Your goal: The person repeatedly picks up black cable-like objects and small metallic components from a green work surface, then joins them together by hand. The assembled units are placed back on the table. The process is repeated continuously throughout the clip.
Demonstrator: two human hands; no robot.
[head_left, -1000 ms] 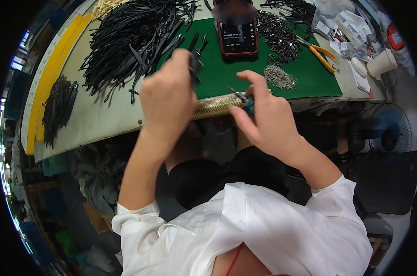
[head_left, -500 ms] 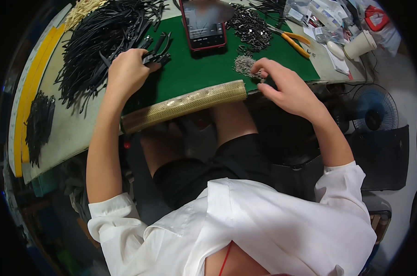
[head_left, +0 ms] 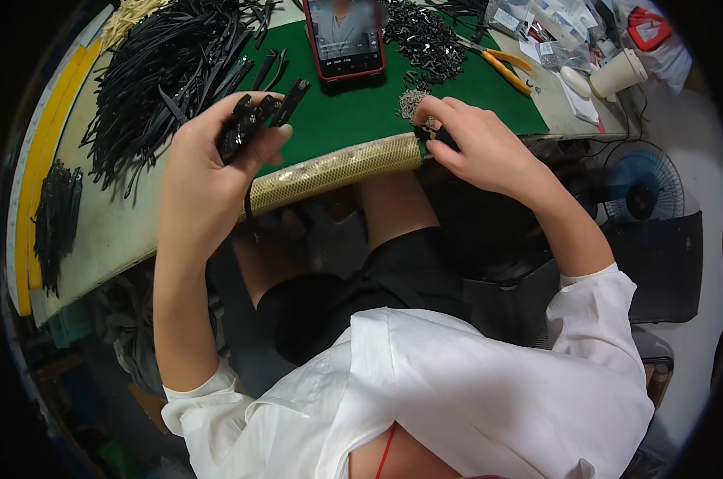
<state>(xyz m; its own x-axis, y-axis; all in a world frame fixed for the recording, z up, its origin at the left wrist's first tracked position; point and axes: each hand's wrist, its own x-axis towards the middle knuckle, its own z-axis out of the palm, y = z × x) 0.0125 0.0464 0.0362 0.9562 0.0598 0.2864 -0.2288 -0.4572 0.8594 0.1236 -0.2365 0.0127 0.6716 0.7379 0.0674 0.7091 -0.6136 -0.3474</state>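
Observation:
My left hand (head_left: 206, 164) is closed around a bundle of narrow black strips (head_left: 248, 124). Their thick, shiny ends stick up past my thumb and fingers. One strip (head_left: 292, 102) stands apart from the rest near the thumb tip. My right hand (head_left: 493, 148) has thumb and forefinger bent together at the right end of a gold mesh-patterned roll (head_left: 337, 170). A small dark piece shows between these fingers, too hidden to name. Just beyond the fingertips lies a heap of tiny silvery metal parts (head_left: 411, 104) on the green mat (head_left: 321, 120).
A large pile of black strips (head_left: 162, 80) covers the left of the table, with a smaller bunch (head_left: 57, 215) nearer. A phone (head_left: 345, 40) stands at the back beside small black parts (head_left: 425, 48). Orange-handled pliers (head_left: 507, 70), a white cup (head_left: 618, 76) and a fan (head_left: 643, 188) are to the right.
My left hand has lifted from the strip pile toward me, turning the bundle's ends upward. My right hand has shifted slightly left and its thumb and forefinger have drawn together.

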